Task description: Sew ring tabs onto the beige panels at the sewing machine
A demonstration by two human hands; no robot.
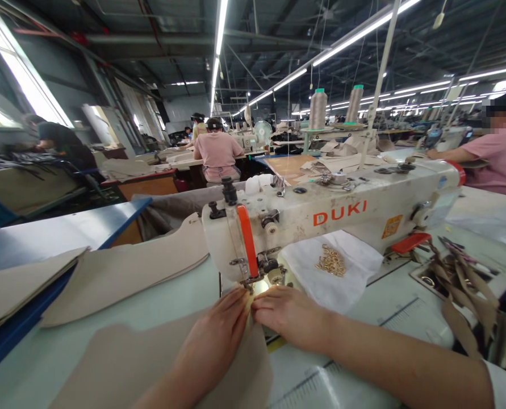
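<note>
I see beige on the fabric panel (120, 355) and pale green on the bench (176, 289). The sewing machine (295, 207) shows me off-white paint with grey smudges, orange-red DUKI lettering (340, 213), a matching orange-red guard (247, 241) and an orange sticker (391, 226) with a dark, blocky pattern. I also pick up gold hardware (331, 261) on white cloth (361, 261), grey thread cones (318, 112) with green tips (320, 90), tan straps (459, 326), blue edging (127, 223) on the side bench (65, 230), and pink shirts (218, 150) on two co-workers.

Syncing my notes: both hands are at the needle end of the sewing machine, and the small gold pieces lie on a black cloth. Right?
Not quite: the cloth under the small gold pieces is white, as the head view shows. The left hand and right hand are at the needle end of the sewing machine.
</note>
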